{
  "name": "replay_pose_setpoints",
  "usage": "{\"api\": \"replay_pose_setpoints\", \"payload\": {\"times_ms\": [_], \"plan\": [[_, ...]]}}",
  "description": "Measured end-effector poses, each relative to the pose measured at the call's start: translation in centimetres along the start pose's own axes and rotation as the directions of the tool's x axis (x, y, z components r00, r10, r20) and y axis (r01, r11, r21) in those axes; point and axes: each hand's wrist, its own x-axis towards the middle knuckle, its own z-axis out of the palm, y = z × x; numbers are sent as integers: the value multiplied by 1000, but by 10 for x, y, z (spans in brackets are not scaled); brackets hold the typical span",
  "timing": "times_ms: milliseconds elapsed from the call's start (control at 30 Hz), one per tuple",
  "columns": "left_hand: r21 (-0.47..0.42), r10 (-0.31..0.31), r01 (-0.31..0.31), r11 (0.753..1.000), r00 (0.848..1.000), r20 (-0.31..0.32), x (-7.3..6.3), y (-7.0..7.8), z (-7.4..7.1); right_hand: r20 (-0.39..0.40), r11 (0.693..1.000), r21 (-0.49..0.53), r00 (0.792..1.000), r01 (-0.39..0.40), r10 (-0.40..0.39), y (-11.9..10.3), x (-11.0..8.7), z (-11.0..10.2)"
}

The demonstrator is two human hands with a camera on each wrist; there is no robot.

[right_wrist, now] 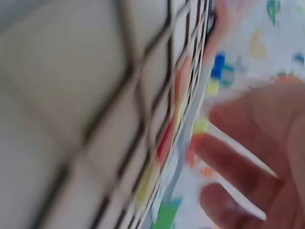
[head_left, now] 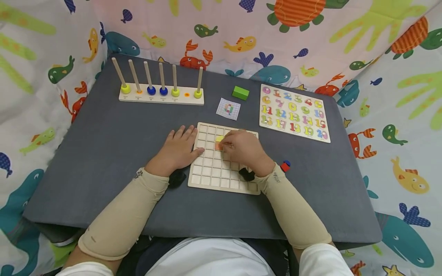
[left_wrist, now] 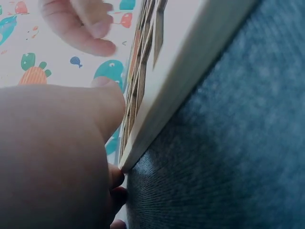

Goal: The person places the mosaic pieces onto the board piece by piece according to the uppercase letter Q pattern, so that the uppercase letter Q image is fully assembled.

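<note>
A wooden grid board (head_left: 207, 168) lies on the grey table with yellow (head_left: 219, 138) and orange (head_left: 218, 146) tiles in its upper squares. A red tile (right_wrist: 165, 143) shows among them in the right wrist view. My left hand (head_left: 177, 149) rests at the board's left edge, fingers extended and thumb over the rim. Above the tiles hovers my right hand (head_left: 243, 149), its fingers bent and partly covering the squares. In the right wrist view its fingers (right_wrist: 228, 152) stand apart, and no piece shows between them.
Behind the board lie a small pattern card (head_left: 228, 109) and a green block (head_left: 240, 93). A number board (head_left: 294, 113) is at the right, a peg stand (head_left: 160, 99) at the back left. Small red and blue pieces (head_left: 285, 165) sit beside the right forearm.
</note>
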Motion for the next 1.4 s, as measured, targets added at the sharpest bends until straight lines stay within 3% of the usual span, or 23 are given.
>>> {"api": "replay_pose_setpoints", "payload": {"times_ms": [67,133,200,367,633,833,1000,1267,1400], "plan": [[3,8,-8,1000,1000,-2,2,1,0,-23,990,41,990,-138,139,13,-7,-7],[6,13,-13,1000,1000,-5,4,1,1,-28,960,76,962,-268,270,24,-14,-13],[9,11,-11,1000,1000,-4,5,0,2,3,941,84,945,-327,328,31,-17,-15],[8,-3,3,1000,1000,-1,5,-2,5,69,960,38,959,-277,274,34,-16,-6],[5,-4,4,1000,1000,-1,4,-3,7,-12,967,-5,967,-256,256,32,-11,8],[8,-8,8,1000,1000,5,2,-1,4,3,944,156,956,-289,293,33,-11,6],[13,-5,5,1000,1000,17,6,-1,5,23,928,277,967,-250,254,36,-11,-2],[16,-5,5,1000,1000,21,9,-6,9,178,951,219,968,-216,178,36,1,-12],[12,-5,4,1000,1000,15,7,-2,6,192,954,207,965,-219,180,33,5,-13]]}}
